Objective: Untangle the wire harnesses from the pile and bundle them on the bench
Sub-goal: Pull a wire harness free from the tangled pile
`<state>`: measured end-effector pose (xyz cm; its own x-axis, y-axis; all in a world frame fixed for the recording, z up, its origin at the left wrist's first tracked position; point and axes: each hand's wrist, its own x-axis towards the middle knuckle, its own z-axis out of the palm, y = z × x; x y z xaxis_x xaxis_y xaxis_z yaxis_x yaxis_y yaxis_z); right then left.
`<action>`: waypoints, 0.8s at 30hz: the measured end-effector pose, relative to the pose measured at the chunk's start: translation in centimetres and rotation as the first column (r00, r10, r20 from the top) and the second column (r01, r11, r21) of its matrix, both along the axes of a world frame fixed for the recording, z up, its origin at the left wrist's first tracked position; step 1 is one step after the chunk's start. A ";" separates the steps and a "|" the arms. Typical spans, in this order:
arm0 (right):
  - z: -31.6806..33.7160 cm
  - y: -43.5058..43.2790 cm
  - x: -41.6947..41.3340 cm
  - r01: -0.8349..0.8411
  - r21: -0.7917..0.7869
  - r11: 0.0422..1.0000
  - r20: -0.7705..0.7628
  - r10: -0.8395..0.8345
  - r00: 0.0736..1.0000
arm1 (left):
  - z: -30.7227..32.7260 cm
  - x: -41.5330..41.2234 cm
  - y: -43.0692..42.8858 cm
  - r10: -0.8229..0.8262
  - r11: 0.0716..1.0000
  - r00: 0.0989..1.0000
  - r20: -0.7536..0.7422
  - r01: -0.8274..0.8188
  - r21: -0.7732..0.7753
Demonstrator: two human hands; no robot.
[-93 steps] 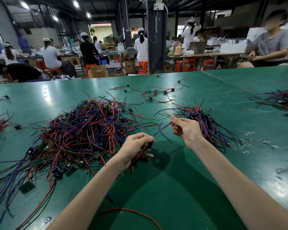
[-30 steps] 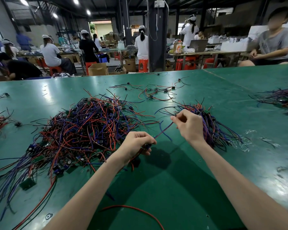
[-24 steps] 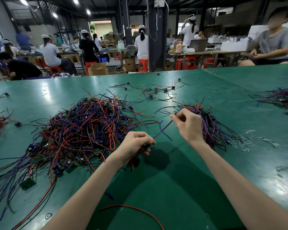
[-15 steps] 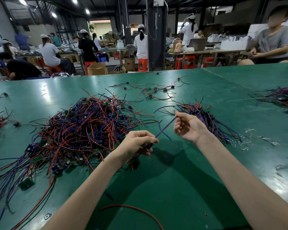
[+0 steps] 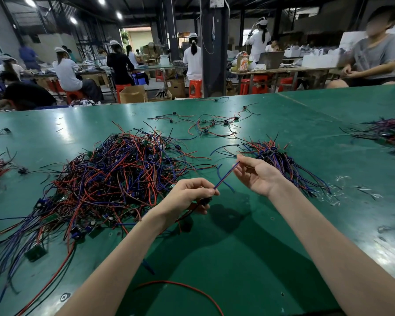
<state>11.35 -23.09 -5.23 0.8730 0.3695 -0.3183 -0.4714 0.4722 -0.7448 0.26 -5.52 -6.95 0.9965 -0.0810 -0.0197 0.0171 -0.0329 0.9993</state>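
1. The green bench (image 5: 237, 258) spreads under and all around both hands.
2. The tangled pile (image 5: 123, 174) of red, blue and black wire harnesses lies on the bench to the left of the left hand's fingers. Its nearest strands reach the left wrist.
3. A smaller bundle (image 5: 281, 160) of the same wires lies just behind the right hand's fingers, its loose ends fanning out to their right.
4. A few scattered harnesses (image 5: 212, 126) lie well beyond both sets of fingertips, towards the far edge.
5. The right hand (image 5: 258, 176) is turned palm up. Its thumb and forefinger pinch the far end of one harness, and the other fingers are loosely curled.
6. The left hand (image 5: 187, 197) has its fingers curled tight round the near end of that harness.
7. The held harness (image 5: 226, 175), a red and a blue wire side by side, runs straight from the left fingertips up to the right fingertips, above the bench.
8. A black connector (image 5: 206, 200) shows just beneath the left fingers.
9. A single red wire (image 5: 180, 286) lies on the bench, well nearer the body than either hand.
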 end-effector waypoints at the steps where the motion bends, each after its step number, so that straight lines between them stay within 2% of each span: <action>1: 0.1 0.0 -0.1 0.001 0.029 1.000 0.001 -0.001 1.000 | -0.1 0.1 0.1 0.014 1.000 1.000 -0.003 -0.014 0.003; 9: 0.7 1.0 -1.7 -0.045 0.235 0.971 -0.106 0.072 0.992 | -0.3 0.6 0.4 0.072 0.997 0.997 -0.008 -0.072 -0.004; 17: 1.4 1.9 -3.0 -0.154 0.246 0.957 -0.021 0.165 0.986 | 0.1 0.7 0.8 0.074 0.997 0.997 0.000 -0.074 0.028; 19: 1.5 1.9 -3.0 -0.110 0.256 0.960 -0.007 0.116 0.993 | 0.0 0.6 0.8 0.068 0.997 0.998 0.001 -0.068 0.023; 21: 1.4 1.7 -2.6 0.007 0.202 0.979 0.065 -0.020 0.998 | -0.2 0.5 0.9 0.070 0.998 0.998 0.001 -0.070 -0.003; 24: 0.8 1.4 -1.6 0.222 0.016 0.975 0.318 -0.216 0.923 | -0.3 0.4 1.0 0.055 0.999 0.998 0.027 -0.055 -0.002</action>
